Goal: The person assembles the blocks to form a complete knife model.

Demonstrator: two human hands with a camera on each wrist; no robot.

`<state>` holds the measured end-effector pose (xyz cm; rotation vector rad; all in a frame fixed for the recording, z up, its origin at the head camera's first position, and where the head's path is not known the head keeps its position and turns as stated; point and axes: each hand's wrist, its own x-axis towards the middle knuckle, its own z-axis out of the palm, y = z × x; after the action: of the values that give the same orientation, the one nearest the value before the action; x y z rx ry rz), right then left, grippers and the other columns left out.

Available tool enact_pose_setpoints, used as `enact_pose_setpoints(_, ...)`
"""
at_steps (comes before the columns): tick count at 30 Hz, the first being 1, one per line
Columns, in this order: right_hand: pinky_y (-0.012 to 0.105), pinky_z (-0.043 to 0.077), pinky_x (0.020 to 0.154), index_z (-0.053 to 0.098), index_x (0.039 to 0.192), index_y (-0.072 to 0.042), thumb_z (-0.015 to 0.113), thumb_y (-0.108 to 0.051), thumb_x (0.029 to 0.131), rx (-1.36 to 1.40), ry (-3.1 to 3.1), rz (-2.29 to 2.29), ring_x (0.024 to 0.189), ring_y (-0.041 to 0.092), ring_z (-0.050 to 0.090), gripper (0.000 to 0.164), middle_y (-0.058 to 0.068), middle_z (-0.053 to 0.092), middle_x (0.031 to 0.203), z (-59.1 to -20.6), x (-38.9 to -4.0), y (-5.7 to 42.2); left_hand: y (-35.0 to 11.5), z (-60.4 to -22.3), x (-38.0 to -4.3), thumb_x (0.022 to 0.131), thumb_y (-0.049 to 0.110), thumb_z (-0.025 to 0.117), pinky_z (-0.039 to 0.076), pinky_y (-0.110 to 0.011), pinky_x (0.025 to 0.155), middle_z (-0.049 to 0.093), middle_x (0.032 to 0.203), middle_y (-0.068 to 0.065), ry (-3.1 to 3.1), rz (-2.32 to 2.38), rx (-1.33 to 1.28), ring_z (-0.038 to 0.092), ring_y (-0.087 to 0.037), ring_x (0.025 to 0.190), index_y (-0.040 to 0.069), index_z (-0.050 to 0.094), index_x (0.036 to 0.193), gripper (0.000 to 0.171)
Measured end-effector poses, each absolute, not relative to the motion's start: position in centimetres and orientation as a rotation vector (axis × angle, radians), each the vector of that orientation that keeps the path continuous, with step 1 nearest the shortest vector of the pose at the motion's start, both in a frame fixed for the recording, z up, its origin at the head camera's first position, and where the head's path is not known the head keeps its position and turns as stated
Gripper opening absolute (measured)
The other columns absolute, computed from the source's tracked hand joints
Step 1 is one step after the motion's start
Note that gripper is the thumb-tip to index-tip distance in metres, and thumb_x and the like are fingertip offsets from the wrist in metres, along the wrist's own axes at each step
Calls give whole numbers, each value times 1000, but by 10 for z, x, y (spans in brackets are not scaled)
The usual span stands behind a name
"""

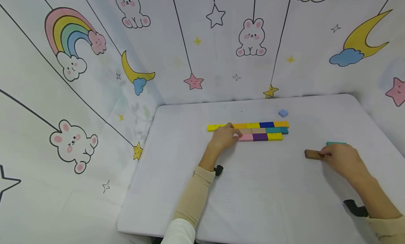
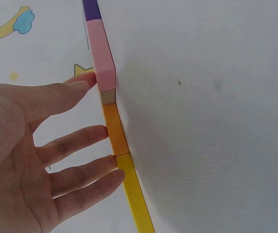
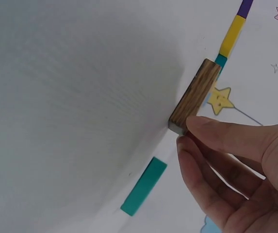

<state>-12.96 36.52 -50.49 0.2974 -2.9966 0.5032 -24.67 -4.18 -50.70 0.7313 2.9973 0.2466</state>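
In the head view, my left hand (image 1: 223, 137) rests against the left part of three rows of colored blocks on the table. Its thumb and index finger are at the end of the pink block (image 2: 101, 56), while other fingertips touch the orange block (image 2: 115, 131) and yellow block (image 2: 136, 194). Beyond the pink one, the front row has a purple block (image 1: 260, 137) and a yellow block (image 1: 274, 136). My right hand (image 1: 345, 161) pinches one end of a brown wood-grained block (image 3: 195, 92) between thumb and fingers. Behind that hand lies a teal block (image 3: 143, 186).
A small light blue block (image 1: 283, 113) lies alone behind the rows. The back row includes a dark blue block (image 1: 267, 124); the middle row has tan blocks (image 1: 258, 130) and teal ones. A cartoon-printed wall (image 1: 218, 54) stands behind the white table (image 1: 253, 194).
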Motion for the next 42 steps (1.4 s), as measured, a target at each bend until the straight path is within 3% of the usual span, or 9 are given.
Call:
enact_pose_setpoints(10, 61, 57, 73, 77, 92, 7, 82, 5, 78, 383, -2977, 508, 89, 53, 69, 14, 29, 74, 95, -505, -137, 350, -43, -507, -246, 103, 31, 66, 49, -18, 62, 62, 134, -4, 2984, 260, 731, 60, -14, 74, 37, 76, 127, 26)
enact_pose_setpoints(20, 63, 55, 82, 77, 96, 9, 78, 7, 82, 390, -3045, 492, 98, 55, 67, 14, 31, 73, 102, -503, -148, 328, -42, -508, -246, 103, 31, 67, 49, -18, 63, 63, 132, -3, 2992, 258, 755, 59, -14, 74, 37, 76, 127, 26)
enact_pose_setpoints(42, 62, 56, 84, 78, 100, 7, 79, 6, 84, 399, -3090, 507, 98, 49, 68, 16, 27, 74, 102, -501, -159, 296, -42, -507, -246, 103, 31, 67, 49, -18, 62, 63, 132, -3, 2988, 258, 720, 59, -14, 71, 37, 76, 126, 25)
